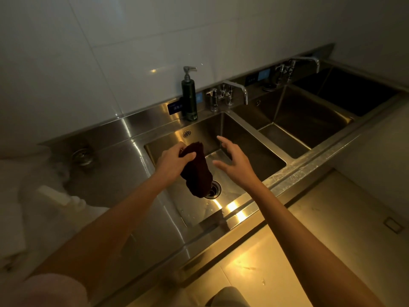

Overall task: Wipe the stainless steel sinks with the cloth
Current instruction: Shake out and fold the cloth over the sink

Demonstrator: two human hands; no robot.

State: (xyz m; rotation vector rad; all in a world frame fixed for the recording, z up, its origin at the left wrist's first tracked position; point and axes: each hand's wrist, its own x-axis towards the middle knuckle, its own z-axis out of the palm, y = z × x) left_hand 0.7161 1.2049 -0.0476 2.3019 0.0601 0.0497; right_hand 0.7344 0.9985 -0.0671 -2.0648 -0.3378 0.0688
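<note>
Over the nearest sink, the left hand grips the dangling cloth above its drain, the right hand spread empty beside it, likely to regather it.

One head-worn wide-angle view looked steeply down and forward from close above the sink unit, angled right along its basins toward the tiled wall
</note>
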